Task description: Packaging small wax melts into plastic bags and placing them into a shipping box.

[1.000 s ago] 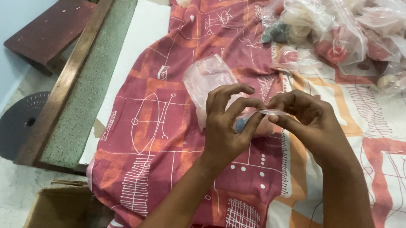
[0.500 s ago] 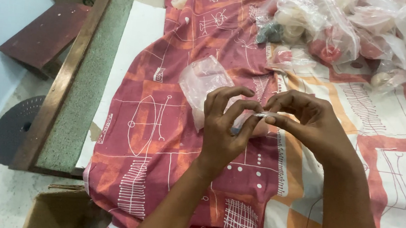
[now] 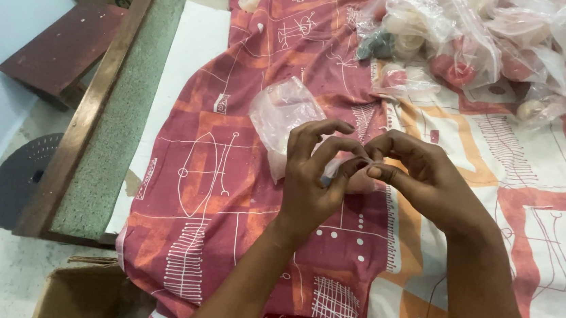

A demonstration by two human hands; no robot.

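Both hands pinch one small clear plastic bag [image 3: 353,175] between fingertips, above a patterned red and orange cloth [image 3: 226,188]. Left to right: a dark perforated disc [image 3: 19,173] lies on the floor; a wooden frame [image 3: 96,105] runs beside the cloth; an empty crumpled clear bag [image 3: 280,114] lies on the cloth just behind the left hand [image 3: 311,185], which is closed on the small bag's left end. The right hand [image 3: 424,181] grips its top edge. A pile of filled clear bags [image 3: 491,41] lies at upper right.
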